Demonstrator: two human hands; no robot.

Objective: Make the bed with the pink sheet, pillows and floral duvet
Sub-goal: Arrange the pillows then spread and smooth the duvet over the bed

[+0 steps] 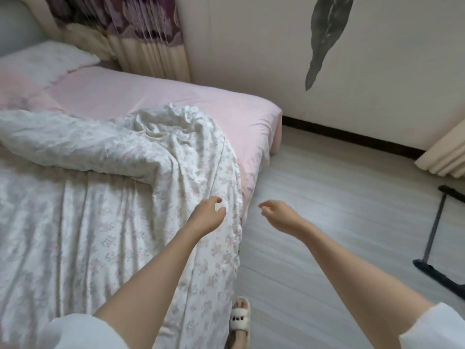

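Observation:
The floral duvet point(105, 197) lies rumpled over the near part of the bed, bunched in a ridge across the middle and hanging over the right edge. Beyond it the pink sheet point(156, 96) covers the mattress smoothly up to the far corner. A pale pillow point(47, 59) rests at the head, top left. My left hand point(207, 214) hovers just above the duvet's right edge, fingers loosely curled and holding nothing. My right hand point(275, 214) hangs over the floor beside the bed, fingers also loosely curled and empty.
Pale plank floor point(327, 197) runs along the bed's right side. A dark stand with a pole point(432, 235) sits at the right. Curtains point(141, 39) hang behind the bed's head, and more curtain point(445, 152) at far right. My slippered foot point(240, 318) stands by the bed.

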